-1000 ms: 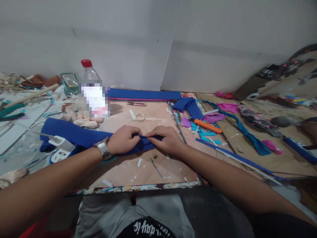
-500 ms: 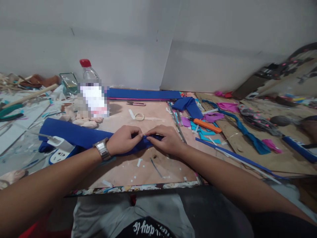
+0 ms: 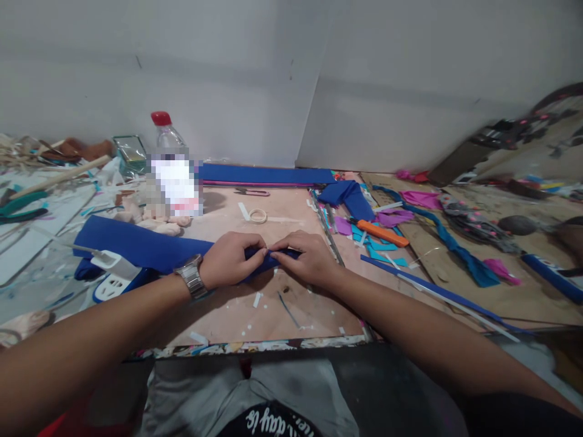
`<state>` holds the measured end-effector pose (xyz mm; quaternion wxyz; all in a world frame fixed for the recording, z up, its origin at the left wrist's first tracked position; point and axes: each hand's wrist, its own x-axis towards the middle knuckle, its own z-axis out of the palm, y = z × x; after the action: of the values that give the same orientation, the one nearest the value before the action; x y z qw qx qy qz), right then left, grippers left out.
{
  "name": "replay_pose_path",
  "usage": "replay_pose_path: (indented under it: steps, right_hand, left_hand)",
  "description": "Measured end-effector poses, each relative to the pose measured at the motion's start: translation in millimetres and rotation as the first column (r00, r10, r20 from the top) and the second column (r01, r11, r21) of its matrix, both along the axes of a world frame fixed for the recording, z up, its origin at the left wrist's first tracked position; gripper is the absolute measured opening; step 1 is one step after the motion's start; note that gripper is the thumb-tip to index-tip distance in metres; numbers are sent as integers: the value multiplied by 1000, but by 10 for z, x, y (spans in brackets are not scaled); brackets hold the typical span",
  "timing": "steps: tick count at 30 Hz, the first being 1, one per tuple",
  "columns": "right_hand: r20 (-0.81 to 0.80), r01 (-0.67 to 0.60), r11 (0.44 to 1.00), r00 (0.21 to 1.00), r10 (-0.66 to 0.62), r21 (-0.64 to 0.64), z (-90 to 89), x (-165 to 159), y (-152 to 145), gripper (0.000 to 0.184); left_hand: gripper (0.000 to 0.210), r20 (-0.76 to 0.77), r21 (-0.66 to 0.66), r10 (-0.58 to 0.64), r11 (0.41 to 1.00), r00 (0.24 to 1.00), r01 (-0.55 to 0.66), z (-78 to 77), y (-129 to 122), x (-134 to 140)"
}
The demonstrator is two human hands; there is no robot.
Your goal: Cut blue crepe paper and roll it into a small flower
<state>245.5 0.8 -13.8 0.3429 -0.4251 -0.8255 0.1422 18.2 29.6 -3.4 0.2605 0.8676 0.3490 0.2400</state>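
A long blue strip of fabric (image 3: 141,243) runs from the left of the table to the middle, where both hands pinch it. My left hand (image 3: 231,258), with a metal watch at the wrist, is closed on the fabric between thumb and fingers. Close against it, my right hand (image 3: 312,258) pinches the same strip, thumb and fingertips together. The fingertips of both hands nearly meet, and the folded edge between them is mostly hidden. Behind the hands lie a roll of narrow tape (image 3: 257,216) and thread snips (image 3: 251,192).
A bottle with a red cap (image 3: 161,118) stands at the back left. A white and blue power strip (image 3: 112,285) with a plugged-in charger lies by my left forearm. To the right are an orange cutter (image 3: 382,233), blue fabric (image 3: 348,197) and scraps. Green-handled pliers (image 3: 22,206) lie far left.
The view has shifted very slightly. Both hands stay pinched on the blue fabric in nearly the same place, with only small finger movement.
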Motion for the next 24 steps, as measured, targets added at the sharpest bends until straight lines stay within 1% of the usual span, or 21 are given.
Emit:
replay_pose_path:
  steps: [7,10,13,19,24]
  right_hand:
    - [-3,10,1000,1000,-10,12,2,-8,-6,9]
    - [-14,20,1000,1000,-20,-7,11,-18,-14,8]
    - [-37,28,998,999,-30,-60,18,-32,-26,8]
    - [-77,-4,983,997,-11,-181,29,-55,-43,10]
    - [-100,-40,965,995,15,-259,42,-67,-39,13]
  left_hand:
    - [25,-18,72,-7,997,1000,9,-7,-20,2]
    - [25,-26,104,-6,995,1000,8,-21,-26,4]
    - [26,-55,158,-10,987,998,19,-47,-19,7]
    - [26,-146,279,2,959,989,39,-83,-15,14]
    - [24,-151,318,-19,946,988,67,-83,-20,18]
